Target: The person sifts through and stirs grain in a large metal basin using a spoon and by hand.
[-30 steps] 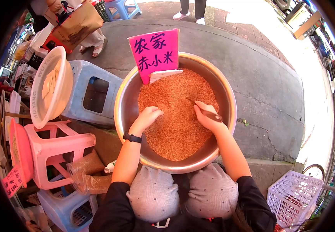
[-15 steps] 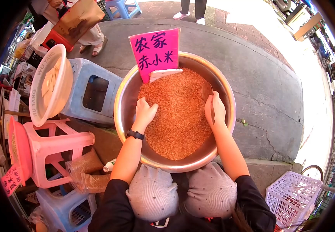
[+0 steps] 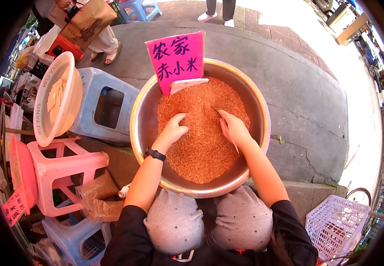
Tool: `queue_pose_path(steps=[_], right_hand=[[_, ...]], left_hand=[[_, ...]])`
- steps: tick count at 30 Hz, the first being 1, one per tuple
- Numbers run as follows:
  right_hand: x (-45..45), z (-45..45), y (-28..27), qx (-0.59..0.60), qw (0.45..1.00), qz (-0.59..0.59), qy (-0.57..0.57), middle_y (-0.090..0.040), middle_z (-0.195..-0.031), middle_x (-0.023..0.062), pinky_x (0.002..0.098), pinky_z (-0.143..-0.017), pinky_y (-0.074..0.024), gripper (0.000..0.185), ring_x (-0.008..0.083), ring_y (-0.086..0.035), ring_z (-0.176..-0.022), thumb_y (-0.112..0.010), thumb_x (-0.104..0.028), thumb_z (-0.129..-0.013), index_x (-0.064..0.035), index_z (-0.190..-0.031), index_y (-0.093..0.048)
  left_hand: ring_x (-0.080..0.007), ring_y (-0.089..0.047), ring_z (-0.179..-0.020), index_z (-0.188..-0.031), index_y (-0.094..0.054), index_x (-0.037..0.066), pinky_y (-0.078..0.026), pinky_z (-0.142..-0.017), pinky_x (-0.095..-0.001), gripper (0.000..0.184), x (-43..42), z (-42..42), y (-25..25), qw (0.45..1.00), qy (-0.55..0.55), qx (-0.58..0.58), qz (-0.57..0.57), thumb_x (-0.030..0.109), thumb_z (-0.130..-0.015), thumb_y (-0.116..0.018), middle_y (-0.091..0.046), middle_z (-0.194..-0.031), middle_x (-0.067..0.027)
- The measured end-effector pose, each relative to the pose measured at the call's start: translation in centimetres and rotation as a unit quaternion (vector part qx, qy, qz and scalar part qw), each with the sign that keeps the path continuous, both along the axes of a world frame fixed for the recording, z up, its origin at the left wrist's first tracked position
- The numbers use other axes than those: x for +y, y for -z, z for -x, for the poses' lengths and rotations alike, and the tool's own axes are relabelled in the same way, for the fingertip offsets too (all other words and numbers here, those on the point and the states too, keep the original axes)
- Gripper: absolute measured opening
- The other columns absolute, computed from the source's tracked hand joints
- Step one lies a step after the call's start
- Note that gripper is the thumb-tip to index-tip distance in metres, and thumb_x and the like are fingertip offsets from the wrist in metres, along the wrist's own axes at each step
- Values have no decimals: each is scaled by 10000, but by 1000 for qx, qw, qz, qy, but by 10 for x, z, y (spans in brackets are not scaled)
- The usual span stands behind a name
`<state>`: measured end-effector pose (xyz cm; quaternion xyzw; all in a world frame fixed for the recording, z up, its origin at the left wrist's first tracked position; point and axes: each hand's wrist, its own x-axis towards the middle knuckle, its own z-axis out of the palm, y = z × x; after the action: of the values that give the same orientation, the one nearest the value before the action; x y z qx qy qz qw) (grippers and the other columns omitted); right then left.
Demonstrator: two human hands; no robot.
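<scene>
A large steel basin (image 3: 263,128) full of reddish-brown rice grains (image 3: 201,150) sits in front of my knees. My right hand (image 3: 235,128) is closed round a metal spoon (image 3: 236,146), over the right side of the grain. The spoon is seen edge-on, its tip at the grain and its handle end sticking out below my palm. Over the left side, my left hand (image 3: 172,132) touches the grain, thumb and forefinger apart, with nothing seen in it; its other fingers are partly hidden. A pink handwritten sign (image 3: 176,60) stands at the basin's back, beside a whitish flat piece (image 3: 188,84).
To the left are a blue stool (image 3: 128,97), a tilted cream basin (image 3: 41,111) holding pale blocks, a pink stool (image 3: 68,162) and bags of grain (image 3: 101,190). A white plastic basket (image 3: 333,221) stands at lower right. People stand beyond the basin.
My right hand has swung the spoon inward from the basin's right wall and turned it edge-on. My left hand has shifted slightly right, its thumb and forefinger spreading apart.
</scene>
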<state>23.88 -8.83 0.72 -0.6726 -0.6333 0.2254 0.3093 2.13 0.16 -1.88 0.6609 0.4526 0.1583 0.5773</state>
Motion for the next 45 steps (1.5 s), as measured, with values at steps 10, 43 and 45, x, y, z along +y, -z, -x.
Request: queue_pose_path(steps=[10, 43, 45], right_hand=[[-1, -4, -22, 76, 982, 43, -166, -580, -778, 156, 331, -661, -453, 235, 299, -563, -705, -531, -30, -758, -37, -981, -604], [0, 1, -3, 51, 998, 46, -12, -569, -781, 249, 438, -664, -448, 202, 401, -561, -760, -454, -57, -812, 12, -994, -507], [-1, 1, -5, 83, 995, 20, -56, -593, -832, 211, 402, -706, -455, 217, 368, -577, -795, -472, -75, -803, -17, -996, -551]], left_hand=[[-173, -557, -895, -988, -606, -30, -413, -811, -288, 340, -5, 4, -31, 948, 291, 3, 126, 51, -685, -476, -615, -1000, -124], [-254, -545, -900, -1011, -514, -85, -400, -802, -329, 437, -3, 0, 6, 995, -86, 4, -58, 222, -701, -548, -581, -938, -165], [-189, -540, -839, -1009, -535, -70, -401, -755, -287, 397, -3, -2, -1, 999, -28, -8, -24, 197, -714, -533, -589, -886, -109]])
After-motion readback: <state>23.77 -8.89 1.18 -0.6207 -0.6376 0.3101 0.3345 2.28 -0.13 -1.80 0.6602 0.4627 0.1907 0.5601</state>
